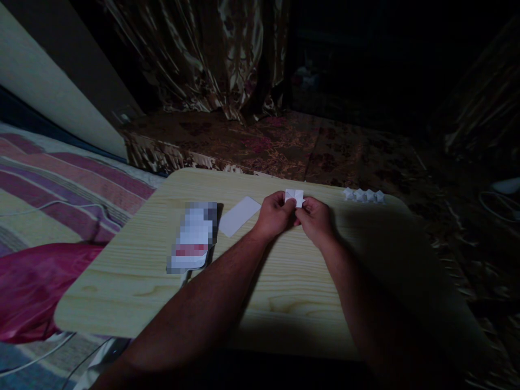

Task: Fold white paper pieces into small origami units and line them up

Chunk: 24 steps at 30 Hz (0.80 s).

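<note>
Pinching a small folded white paper (290,194) near the far edge of the surface (300,281), I have the left hand's (277,215) thumb pressed on its face and the right hand (318,219) gripping its near right corner. Just left of the left hand lies a flat white sheet (239,216); farther left, a pixelated object (193,233) I can't make out. Right of the right hand, four folded white pieces (358,195) sit in a row. Beyond both hands hangs a shiny curtain (239,49).
</note>
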{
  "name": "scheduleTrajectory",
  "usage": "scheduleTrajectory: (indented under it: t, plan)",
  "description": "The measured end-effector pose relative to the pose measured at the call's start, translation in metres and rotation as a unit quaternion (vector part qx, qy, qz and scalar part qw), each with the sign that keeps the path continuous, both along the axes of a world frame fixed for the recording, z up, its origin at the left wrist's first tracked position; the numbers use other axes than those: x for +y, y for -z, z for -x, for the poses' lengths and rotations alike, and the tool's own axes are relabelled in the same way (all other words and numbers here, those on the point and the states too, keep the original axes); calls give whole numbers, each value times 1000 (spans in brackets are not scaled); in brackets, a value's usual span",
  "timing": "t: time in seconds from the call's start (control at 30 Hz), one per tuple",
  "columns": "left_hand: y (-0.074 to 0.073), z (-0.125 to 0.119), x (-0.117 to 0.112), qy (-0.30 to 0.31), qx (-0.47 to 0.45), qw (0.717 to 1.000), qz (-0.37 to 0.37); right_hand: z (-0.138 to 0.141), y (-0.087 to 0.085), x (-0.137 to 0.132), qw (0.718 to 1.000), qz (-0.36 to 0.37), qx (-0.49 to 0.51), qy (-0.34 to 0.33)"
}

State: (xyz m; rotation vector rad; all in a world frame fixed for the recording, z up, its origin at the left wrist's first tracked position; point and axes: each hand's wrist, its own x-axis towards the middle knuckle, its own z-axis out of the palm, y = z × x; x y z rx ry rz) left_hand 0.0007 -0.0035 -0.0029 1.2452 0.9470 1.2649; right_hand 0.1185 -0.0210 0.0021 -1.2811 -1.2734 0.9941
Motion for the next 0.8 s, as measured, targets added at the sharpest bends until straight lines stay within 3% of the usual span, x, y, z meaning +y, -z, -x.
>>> scheduleTrajectory:
  t: [0.6,0.8]
  plan:
    - [4,1,2,19,-32,999,13,0,-8,-5,1000,8,23,-6]
    - [-1,1,0,29,-52,998,27,-5,-4,-4,1000,-2,14,-6]
